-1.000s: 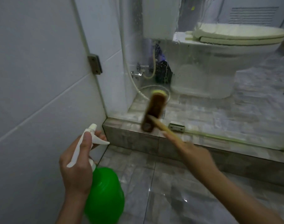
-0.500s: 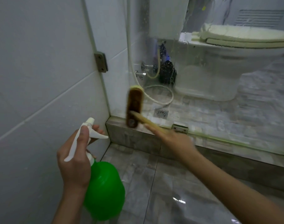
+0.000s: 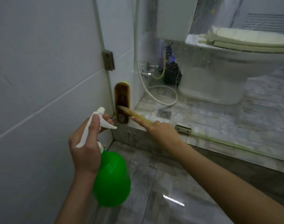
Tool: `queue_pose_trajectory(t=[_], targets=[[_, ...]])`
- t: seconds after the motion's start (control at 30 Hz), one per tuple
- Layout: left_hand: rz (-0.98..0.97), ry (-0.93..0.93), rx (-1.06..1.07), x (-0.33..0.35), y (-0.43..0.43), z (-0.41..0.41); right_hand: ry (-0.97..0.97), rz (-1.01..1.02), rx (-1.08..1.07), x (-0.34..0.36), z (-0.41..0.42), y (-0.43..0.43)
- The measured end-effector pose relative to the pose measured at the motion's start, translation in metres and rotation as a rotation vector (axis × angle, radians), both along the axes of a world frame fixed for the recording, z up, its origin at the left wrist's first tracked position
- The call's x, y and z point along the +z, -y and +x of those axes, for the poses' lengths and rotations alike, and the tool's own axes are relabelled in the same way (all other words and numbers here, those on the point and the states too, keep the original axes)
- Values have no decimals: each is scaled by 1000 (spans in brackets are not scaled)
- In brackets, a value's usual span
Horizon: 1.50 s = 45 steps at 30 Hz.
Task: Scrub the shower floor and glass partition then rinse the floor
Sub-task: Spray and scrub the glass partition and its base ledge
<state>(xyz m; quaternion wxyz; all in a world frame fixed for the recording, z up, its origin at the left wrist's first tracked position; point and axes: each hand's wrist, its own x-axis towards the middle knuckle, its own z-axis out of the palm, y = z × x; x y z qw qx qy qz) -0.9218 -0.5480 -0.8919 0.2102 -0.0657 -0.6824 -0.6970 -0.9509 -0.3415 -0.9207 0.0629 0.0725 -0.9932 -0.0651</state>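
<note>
A white tiled wall (image 3: 41,78) fills the left side. Next to it the left hand (image 3: 86,147) grips the neck of a green spray bottle (image 3: 112,180), its fingers curled round the white trigger head, whose nozzle points up. Above it a metal bracket (image 3: 108,60) joins the wall to the glass partition (image 3: 202,94). The scrub brush (image 3: 122,101) stands upright with its brown head flat against the bottom left corner of the glass, just beside the wall, its lower end on the tiled curb (image 3: 138,139). The right hand (image 3: 160,131) holds the brush's wooden handle, forefinger laid along it. Glossy grey floor (image 3: 170,183) lies below the curb. Through the wet, spotted glass a white hose (image 3: 162,101), a floor drain (image 3: 164,114) and a toilet (image 3: 218,70) show.
</note>
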Motion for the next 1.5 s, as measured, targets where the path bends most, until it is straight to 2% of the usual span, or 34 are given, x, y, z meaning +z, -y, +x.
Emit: queue_pose_trajectory(t=[0.07, 0.17, 0.23, 0.37, 0.5, 0.57, 0.63, 0.73, 0.83, 0.9, 1.0, 1.07, 1.17, 1.27, 1.33, 1.4, 1.5], targets=[[6, -12, -5, 3, 4, 0, 53, -25, -71, -18, 39, -32], [-1, -28, -19, 9, 5, -2, -82, -138, -191, -39, 120, -88], [14, -37, -18, 11, 6, -2, 6, -192, -303, -35, 140, -94], [67, -38, -31, 12, 1, 1, 16, -178, -179, -16, 89, -48], [21, -39, -15, 18, 5, 2, -164, -93, 58, 24, -2, 3], [10, -48, -8, 19, 8, 2, -192, -77, 50, 30, -1, -13], [53, -51, -21, 20, 6, 3, -198, -63, 10, 19, 42, -56], [53, -56, -49, 21, -3, 1, -222, -159, -152, -15, 146, -135], [76, -61, -92, 23, -18, 3, -293, -272, -323, -20, 205, -161], [80, -57, -113, 24, -28, 4, -376, -275, -255, -2, 182, -153], [87, -57, -164, 23, -51, 5, -671, -260, -84, 55, 111, -127], [69, -52, -182, 21, -58, 4, -775, -347, -38, 82, 79, -114], [68, -56, -235, 21, -72, 7, -748, -449, -100, 56, 106, -121], [72, -72, -270, 24, -82, 6, -649, -559, -342, -14, 178, -135], [59, -85, -290, 28, -90, 6, -598, -670, -446, -28, 203, -141], [41, -92, -311, 32, -99, 8, -678, -669, -373, -4, 192, -144], [55, -83, -349, 36, -115, 14, -905, -627, -271, 55, 153, -159]])
